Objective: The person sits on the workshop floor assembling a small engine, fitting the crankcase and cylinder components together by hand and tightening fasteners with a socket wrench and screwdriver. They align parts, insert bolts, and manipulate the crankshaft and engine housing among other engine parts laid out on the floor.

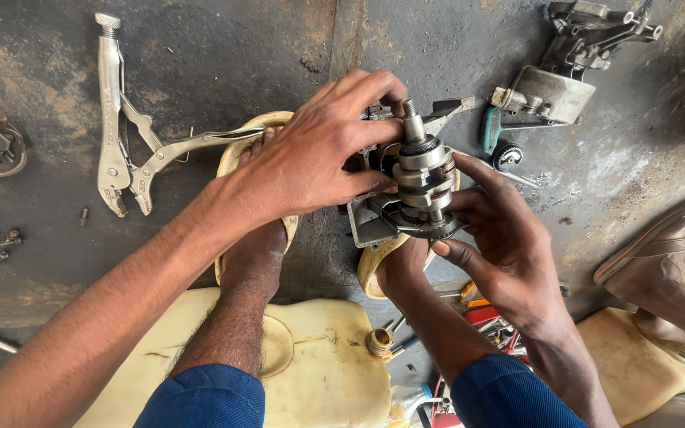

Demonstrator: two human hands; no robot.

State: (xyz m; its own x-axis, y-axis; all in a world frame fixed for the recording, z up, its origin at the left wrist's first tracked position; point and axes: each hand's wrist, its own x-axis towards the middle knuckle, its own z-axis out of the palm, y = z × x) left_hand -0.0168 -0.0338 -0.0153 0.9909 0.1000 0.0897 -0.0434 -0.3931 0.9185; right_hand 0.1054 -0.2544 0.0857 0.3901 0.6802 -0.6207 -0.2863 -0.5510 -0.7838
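Both hands meet at the centre of the frame: my left hand (323, 158) drapes over the top of a metal engine casing (374, 218), fingers closed round its upper edge, while my right hand (501, 246) cups from below with fingers half open, thumb and fingertips touching the crankshaft (422, 170). That crankshaft stands upright in the casing, threaded end up, just right of centre, and the casing rests between my two sandalled feet. I judge the step to be working the shaft in its seat, so I would keep it square to the bore, brace the casing firmly with the left and let the right guide rather than force. Locking pliers (120, 143) lie at upper left, another engine part (560, 67) at upper right, a yellowed plastic can (319, 372) at the bottom.
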